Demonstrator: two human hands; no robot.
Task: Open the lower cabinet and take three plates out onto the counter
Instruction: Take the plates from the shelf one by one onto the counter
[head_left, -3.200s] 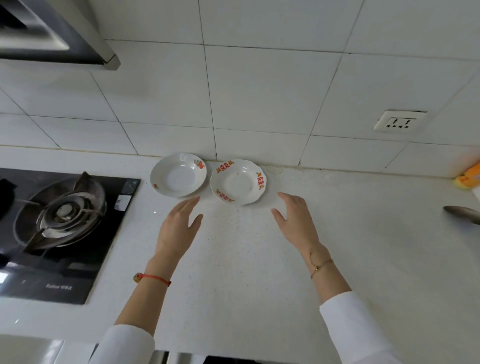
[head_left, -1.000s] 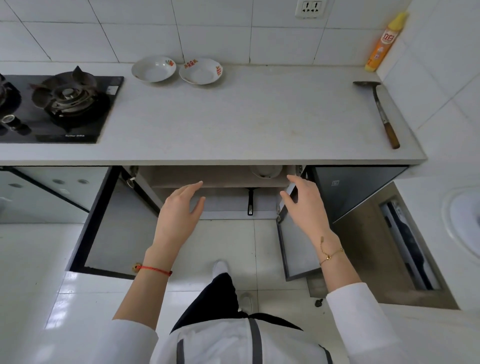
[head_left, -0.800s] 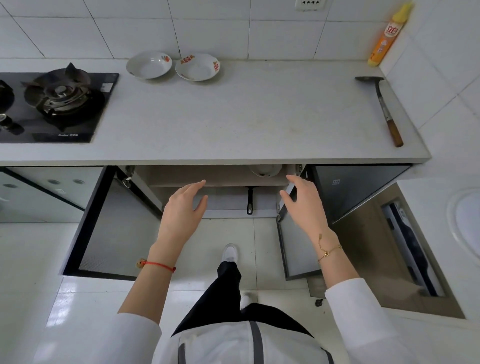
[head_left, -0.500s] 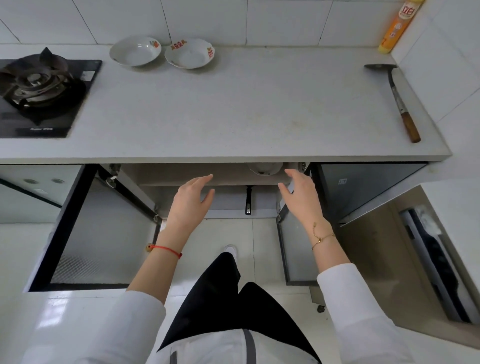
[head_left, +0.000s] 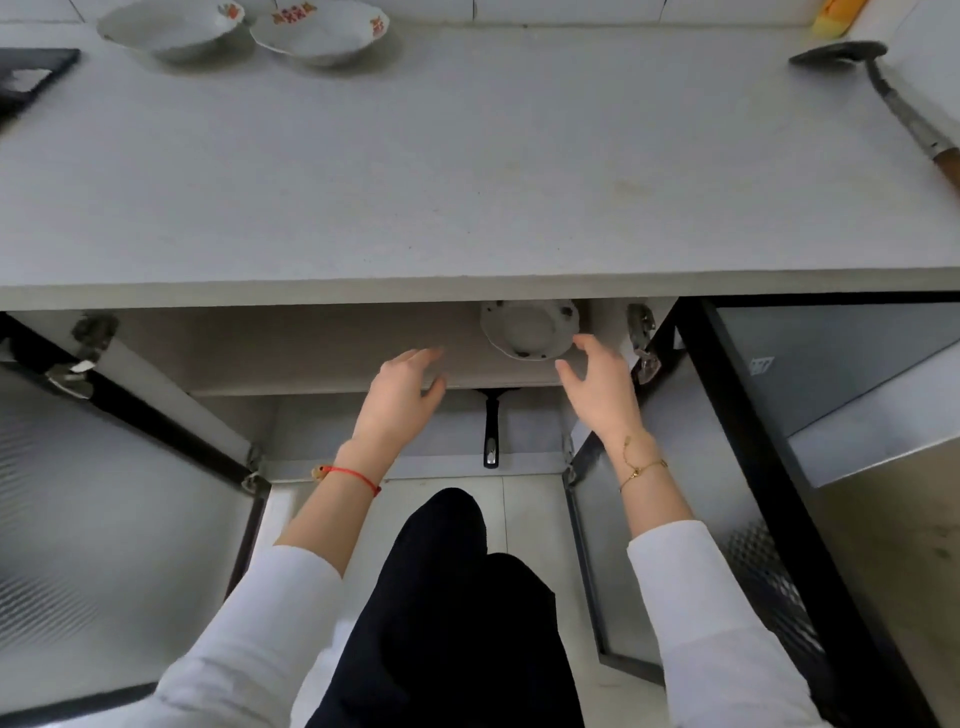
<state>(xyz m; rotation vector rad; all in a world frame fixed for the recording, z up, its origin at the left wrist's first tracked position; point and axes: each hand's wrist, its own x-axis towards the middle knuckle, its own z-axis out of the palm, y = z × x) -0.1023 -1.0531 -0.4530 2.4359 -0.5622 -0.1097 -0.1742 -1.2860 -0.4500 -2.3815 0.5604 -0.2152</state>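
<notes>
Lower cabinet (head_left: 332, 358) stands open, both doors swung out — left door (head_left: 104, 493) and right door (head_left: 691, 519), frosted panels in dark frames. Two shelves show inside. On the upper shelf, at its right end, one white plate (head_left: 529, 331), its far part hidden under the counter's front edge. On the lower shelf, a black pan handle (head_left: 491, 431) points toward the person; the pan itself is hidden by the upper shelf.

Left hand (head_left: 402, 397) hovers at the upper shelf's front edge, fingers spread and relaxed, holding nothing. Right hand (head_left: 600, 387) hovers just right of the plate, fingers wide, fingertips close to its rim; whether they touch it I cannot tell. Red cord on the left wrist, gold chain on the right; white sleeves.

Counter (head_left: 467, 171) above: two plates at the far left, side by side — a plain-rimmed one (head_left: 169, 26) and a red-patterned one (head_left: 319, 28). Far right, one metal spatula (head_left: 883, 88) with a wooden grip, and one orange bottle (head_left: 836, 15) at the frame's edge. Stove corner (head_left: 31, 73) at far left.
</notes>
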